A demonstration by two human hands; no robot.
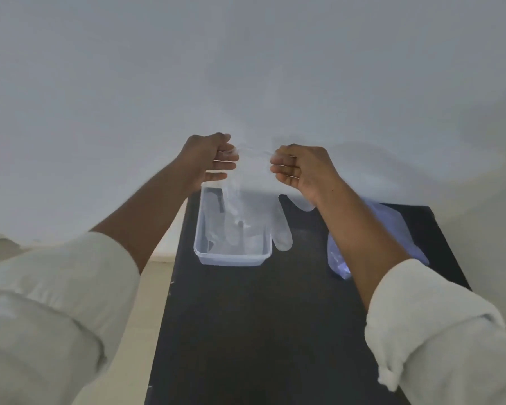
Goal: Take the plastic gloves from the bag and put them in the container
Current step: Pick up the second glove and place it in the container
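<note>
Both hands, left hand (214, 160) and right hand (300, 168), pinch the cuff of a clear plastic glove (254, 206) dangling over the container (231, 257). The bag (392, 226) lies at three o'clock on the bench (260, 331). The glove looks featherlight, limp and slippery; cuff edges seem the best hold.

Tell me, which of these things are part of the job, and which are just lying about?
Part of the job:
- clear plastic glove, stretched between the left hand and right hand
- clear container under it
- plastic bag to the right

Just there:
- black table
- white wall
- rolled white sleeves
</note>
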